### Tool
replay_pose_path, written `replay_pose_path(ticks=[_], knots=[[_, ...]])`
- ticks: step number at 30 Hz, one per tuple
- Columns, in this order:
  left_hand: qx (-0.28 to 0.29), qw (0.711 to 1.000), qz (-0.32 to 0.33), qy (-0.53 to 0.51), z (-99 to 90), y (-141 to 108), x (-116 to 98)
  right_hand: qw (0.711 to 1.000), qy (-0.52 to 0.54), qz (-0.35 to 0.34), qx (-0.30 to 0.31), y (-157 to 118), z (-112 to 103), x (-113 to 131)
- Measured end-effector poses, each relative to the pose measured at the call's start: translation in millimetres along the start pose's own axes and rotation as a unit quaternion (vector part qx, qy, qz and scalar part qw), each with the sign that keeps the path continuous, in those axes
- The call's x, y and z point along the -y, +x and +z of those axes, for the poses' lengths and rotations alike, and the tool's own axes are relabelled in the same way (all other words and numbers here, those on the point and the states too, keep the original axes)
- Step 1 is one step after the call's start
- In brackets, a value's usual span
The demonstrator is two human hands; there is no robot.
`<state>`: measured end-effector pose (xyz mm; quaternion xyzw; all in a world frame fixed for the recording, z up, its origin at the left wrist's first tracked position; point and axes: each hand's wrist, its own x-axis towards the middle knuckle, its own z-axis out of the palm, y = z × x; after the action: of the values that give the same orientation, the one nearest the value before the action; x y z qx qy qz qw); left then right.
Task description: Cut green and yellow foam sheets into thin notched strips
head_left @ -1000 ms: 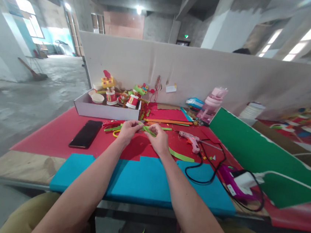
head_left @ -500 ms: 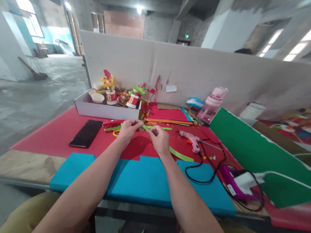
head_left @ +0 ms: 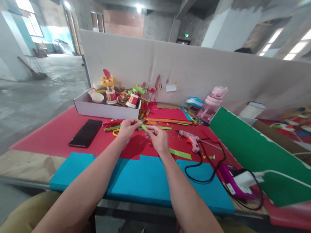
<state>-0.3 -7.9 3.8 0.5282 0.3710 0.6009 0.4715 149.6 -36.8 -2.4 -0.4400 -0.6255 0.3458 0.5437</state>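
Note:
Between my two hands runs a narrow light-green paper strip [head_left: 144,127], pinched over the middle of the red-covered table. My left hand [head_left: 128,129] closes thumb and fingers on its left end. On the right end, my right hand [head_left: 159,137] does the same. Another stretch of green paper [head_left: 180,154] lies to the right of my right wrist; whether it joins the held strip is hidden. Beside my left hand are yellow-handled scissors [head_left: 115,132], partly covered, and more green strips [head_left: 111,128]. A pink glue gun [head_left: 192,139] rests to the right of my right hand.
A black phone [head_left: 86,133] lies at left. Behind it a white box [head_left: 106,111] holds paper-cup figures. Orange strips [head_left: 168,121] lie beyond my hands. A purple power strip [head_left: 235,184] with cables and a green board [head_left: 262,153] stand at right, near a pink bottle [head_left: 214,102].
The free green stretch right of my right wrist has shifted slightly left and looks straighter and shorter. My right fingers have shifted a little on the strip.

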Motion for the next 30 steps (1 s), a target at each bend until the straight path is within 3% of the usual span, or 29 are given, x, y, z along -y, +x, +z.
replay_pose_path(ticks=[9,16,30], knots=[[-0.009,1.0,-0.005,-0.002,-1.7,0.1,2.0,0.998,0.04,0.042,0.01,2.3,2.9,-8.6],[0.104,0.993,-0.059,-0.009,4.7,-7.5,-1.5,0.996,0.073,0.046,-0.01,2.0,2.6,-9.0],[0.063,0.996,-0.061,0.003,5.1,-5.1,9.7,1.0,-0.004,-0.005,-0.015,5.0,3.0,-16.3]])
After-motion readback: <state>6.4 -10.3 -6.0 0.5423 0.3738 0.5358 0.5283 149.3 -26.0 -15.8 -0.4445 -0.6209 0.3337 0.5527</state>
